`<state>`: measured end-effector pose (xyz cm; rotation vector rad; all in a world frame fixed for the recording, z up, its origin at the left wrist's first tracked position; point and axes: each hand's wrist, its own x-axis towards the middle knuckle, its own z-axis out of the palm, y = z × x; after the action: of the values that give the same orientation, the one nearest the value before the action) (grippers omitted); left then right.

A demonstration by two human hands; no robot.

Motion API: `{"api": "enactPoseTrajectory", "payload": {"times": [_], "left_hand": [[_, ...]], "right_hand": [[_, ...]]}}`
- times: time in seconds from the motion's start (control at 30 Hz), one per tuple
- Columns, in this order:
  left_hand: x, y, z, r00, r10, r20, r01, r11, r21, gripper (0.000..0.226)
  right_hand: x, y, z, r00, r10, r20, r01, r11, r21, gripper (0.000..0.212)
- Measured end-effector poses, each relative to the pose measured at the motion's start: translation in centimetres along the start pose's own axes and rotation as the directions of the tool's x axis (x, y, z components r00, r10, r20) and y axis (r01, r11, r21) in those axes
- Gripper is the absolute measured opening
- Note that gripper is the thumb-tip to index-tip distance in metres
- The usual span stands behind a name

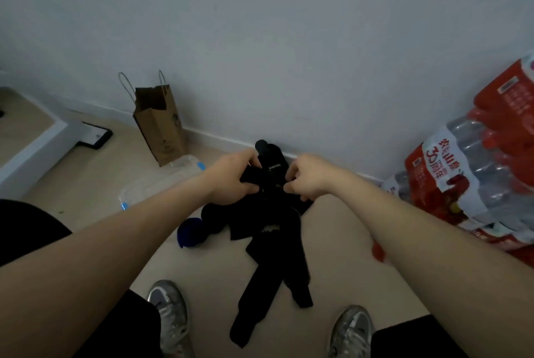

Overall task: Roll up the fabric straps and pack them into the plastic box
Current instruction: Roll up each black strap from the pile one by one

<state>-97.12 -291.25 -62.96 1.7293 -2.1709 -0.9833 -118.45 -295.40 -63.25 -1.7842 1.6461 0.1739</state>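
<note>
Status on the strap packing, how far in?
Early. Done, apparently: what look like a blue roll and a black roll lie on the floor beside the plastic box, not in it. In hand: the left hand and right hand both grip a black strap, seemingly mid-roll. Left: the loose black straps on the floor need rolling, then everything goes into the box.

Indoor room, likely a home — pale wood floor [346, 242], plain white wall [260, 25], paper bag [161, 129], shrink-wrapped bottled-water packs [474, 167].
</note>
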Motion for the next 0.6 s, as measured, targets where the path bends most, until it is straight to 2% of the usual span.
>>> {"api": "enactPoseTrajectory", "payload": {"times": [0.07,0.13,0.2,0.23,0.3,0.37,0.43,0.53,0.6], "left_hand": [[0.5,-1.6,0.6,0.999,-0.031,0.045,0.029,0.999,0.029,0.034],[1.0,-2.8,1.1,0.998,-0.017,0.062,0.016,1.000,0.020,0.032],[1.7,-3.5,1.6,0.997,-0.003,0.074,0.002,1.000,0.014,0.033],[2.0,-3.7,1.8,0.996,-0.005,0.086,0.003,1.000,0.015,0.033],[2.7,-4.1,2.3,0.993,-0.004,0.121,0.002,1.000,0.021,0.033],[3.3,-4.3,2.7,0.988,-0.002,0.155,-0.004,0.999,0.036,0.033],[3.8,-4.2,2.9,0.984,-0.001,0.180,-0.010,0.998,0.058,0.035],[4.4,-4.0,3.1,0.978,0.005,0.208,-0.023,0.996,0.084,0.037],[4.6,-3.9,3.1,0.976,0.004,0.219,-0.028,0.994,0.107,0.039]], "right_hand": [[2.1,0.9,2.8,0.995,0.095,0.039,-0.089,0.989,-0.118,0.018],[3.6,2.0,6.6,0.991,0.135,0.018,-0.130,0.974,-0.186,0.015],[4.9,3.6,11.4,0.988,0.155,-0.024,-0.157,0.978,-0.139,0.011],[5.3,4.3,13.8,0.986,0.164,-0.030,-0.166,0.982,-0.088,0.016],[5.7,5.1,18.1,0.984,0.175,0.018,-0.174,0.984,-0.026,0.042],[5.9,5.7,21.3,0.979,0.188,0.078,-0.187,0.982,-0.027,0.059],[6.1,6.2,23.6,0.975,0.206,0.087,-0.203,0.978,-0.046,0.060],[6.0,7.3,25.6,0.977,0.212,0.016,-0.208,0.971,-0.117,0.056],[5.7,8.0,26.3,0.989,0.143,0.042,-0.138,0.985,-0.099,0.066]]}}
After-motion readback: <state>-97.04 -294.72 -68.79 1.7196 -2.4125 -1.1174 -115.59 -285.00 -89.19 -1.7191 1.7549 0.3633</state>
